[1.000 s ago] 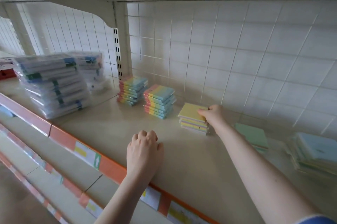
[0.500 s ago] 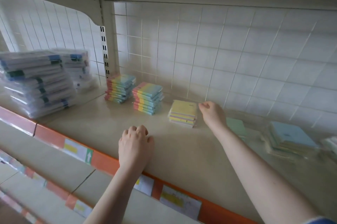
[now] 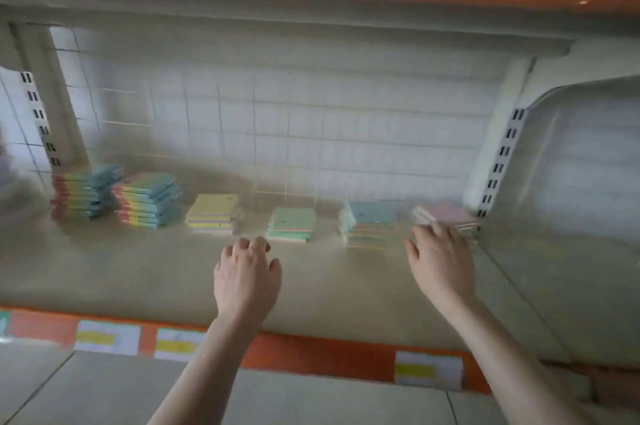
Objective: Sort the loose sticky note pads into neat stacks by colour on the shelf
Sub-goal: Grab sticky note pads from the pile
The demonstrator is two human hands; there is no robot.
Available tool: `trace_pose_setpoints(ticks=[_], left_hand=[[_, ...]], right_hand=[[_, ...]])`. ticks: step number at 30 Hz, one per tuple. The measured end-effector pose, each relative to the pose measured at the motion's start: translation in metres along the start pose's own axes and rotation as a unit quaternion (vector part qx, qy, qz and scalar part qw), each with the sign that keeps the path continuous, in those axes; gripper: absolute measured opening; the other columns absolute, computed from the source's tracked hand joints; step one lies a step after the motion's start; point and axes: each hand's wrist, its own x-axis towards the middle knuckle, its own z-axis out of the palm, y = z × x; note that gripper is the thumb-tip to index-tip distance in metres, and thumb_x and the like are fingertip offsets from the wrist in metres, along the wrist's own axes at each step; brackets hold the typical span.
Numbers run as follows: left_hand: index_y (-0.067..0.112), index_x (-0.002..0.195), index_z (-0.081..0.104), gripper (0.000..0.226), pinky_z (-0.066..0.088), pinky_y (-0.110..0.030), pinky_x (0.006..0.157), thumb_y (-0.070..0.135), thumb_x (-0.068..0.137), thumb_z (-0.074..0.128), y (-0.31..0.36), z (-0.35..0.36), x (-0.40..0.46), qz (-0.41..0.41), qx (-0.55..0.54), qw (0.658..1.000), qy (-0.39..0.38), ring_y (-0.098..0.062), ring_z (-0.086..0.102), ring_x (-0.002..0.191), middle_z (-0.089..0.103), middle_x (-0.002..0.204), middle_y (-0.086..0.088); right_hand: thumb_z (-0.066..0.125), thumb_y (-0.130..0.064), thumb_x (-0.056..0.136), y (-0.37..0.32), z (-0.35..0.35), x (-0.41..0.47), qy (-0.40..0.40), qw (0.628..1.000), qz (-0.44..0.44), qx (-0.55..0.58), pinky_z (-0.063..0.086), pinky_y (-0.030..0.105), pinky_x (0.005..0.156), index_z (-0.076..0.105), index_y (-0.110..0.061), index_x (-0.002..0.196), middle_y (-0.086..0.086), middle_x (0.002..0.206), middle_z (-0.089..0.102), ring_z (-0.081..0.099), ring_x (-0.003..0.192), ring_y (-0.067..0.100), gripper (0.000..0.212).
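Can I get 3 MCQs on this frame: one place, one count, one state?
1. Where is the pink stack?
A. Far left of the shelf
B. Far right of the shelf, by the upright
C. On the shelf above

2. How many rainbow stacks stand at the left?
A. Two
B. Four
C. None

3. What is the left hand doing?
A. Gripping the yellow stack
B. Lifting a green pad
C. Holding nothing, fingers loosely curled, over the shelf

Answers:
1 B: it is the rightmost stack, just beyond the right hand, whose fingers reach toward it.
2 A: one rainbow stack and a second stand side by side.
3 C: it is short of the yellow stack and the green stack, with nothing in it.
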Motion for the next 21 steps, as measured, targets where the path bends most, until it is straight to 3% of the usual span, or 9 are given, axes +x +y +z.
trace_pose_setpoints(ticks=[13, 21], left_hand=[[0.019, 0.119, 0.057, 0.032, 0.039, -0.036, 0.09, 0.031, 0.089, 0.056, 0.231, 0.045, -0.116, 0.119, -0.069, 0.988, -0.067, -0.029, 0.046, 0.115, 0.056, 0.121, -0.008], [0.022, 0.125, 0.052, 0.036, 0.038, -0.034, 0.093, 0.035, 0.091, 0.053, 0.336, 0.08, -0.149, 0.175, -0.083, 0.974, -0.116, -0.025, 0.043, 0.12, 0.052, 0.127, -0.004]], right_hand=[[0.083, -0.01, 0.062, 0.268, -0.085, -0.107, -0.054, 0.984, 0.156, -0.06, 0.05, 0.038, 0.057, 0.066, -0.004, 0.071, 0.015, 0.065, 0.059, 0.06, 0.06, 0.035, 0.02], [0.06, -0.022, 0.088, 0.375, -0.099, -0.132, -0.031, 0.978, 0.197, -0.068, 0.047, 0.039, 0.076, 0.065, -0.006, 0.098, 0.014, 0.094, 0.063, 0.06, 0.089, 0.034, 0.02]])
